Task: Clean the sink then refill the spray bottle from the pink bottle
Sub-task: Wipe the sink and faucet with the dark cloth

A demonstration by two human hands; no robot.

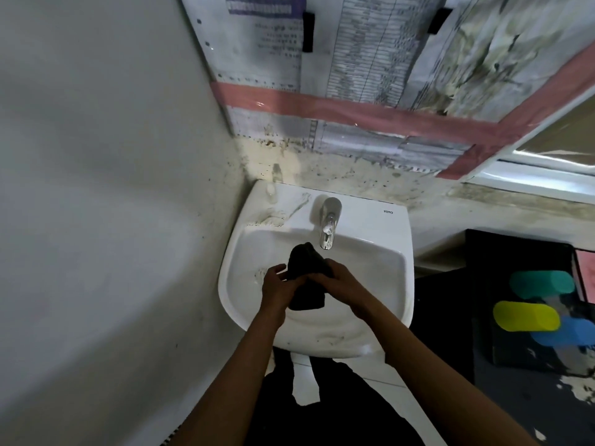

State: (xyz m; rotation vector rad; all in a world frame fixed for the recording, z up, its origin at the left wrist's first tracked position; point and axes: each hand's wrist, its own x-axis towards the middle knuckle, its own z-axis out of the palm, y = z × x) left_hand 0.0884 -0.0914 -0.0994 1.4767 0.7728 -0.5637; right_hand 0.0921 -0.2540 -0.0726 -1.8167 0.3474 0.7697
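I see both hands over the sink [380, 275] basin, just in front of the faucet [329, 225]. Black cloth [306, 272] held between them, long axis running from the faucet toward me. Right hand [335, 283] grips its middle; left hand [277, 283] pinches the left edge. No spray bottle or pink bottle in view.

Grimy white wall [96, 188] left, papers [370, 59] taped with pink tape [322, 107] behind, white floor tile [306, 387] below.
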